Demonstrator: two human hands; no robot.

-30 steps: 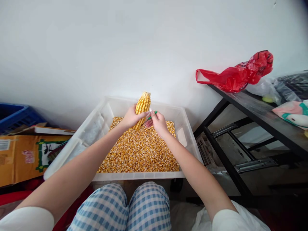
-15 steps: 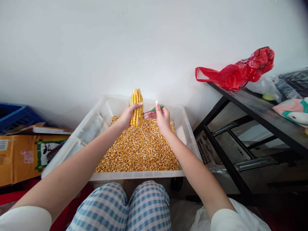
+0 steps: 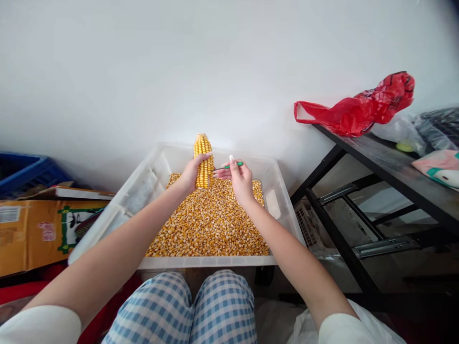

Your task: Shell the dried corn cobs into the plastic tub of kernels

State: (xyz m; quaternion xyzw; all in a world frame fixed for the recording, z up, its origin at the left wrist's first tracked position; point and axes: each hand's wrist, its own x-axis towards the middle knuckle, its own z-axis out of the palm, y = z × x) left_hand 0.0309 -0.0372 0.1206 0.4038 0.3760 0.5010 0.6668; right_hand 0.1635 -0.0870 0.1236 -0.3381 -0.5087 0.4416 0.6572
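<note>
My left hand (image 3: pixel 190 175) grips a yellow corn cob (image 3: pixel 203 149) and holds it upright over a white plastic bin (image 3: pixel 204 262) filled with loose kernels (image 3: pixel 211 224). My right hand (image 3: pixel 239 178) pinches a thin green-handled tool (image 3: pixel 229 166). Its metal tip touches the right side of the cob. Both hands hover above the far part of the bin, near the white wall.
A black metal table (image 3: pixel 390 177) stands to the right with a red plastic bag (image 3: pixel 358 110) and other bags on it. A cardboard box (image 3: pixel 36 234) and a blue crate (image 3: pixel 17 173) sit at the left. My knees in blue checked trousers (image 3: pixel 190 310) press against the bin's near edge.
The cob went from leaning right to standing upright and shifted slightly left. My right hand rose a little, keeping the tool against the cob.
</note>
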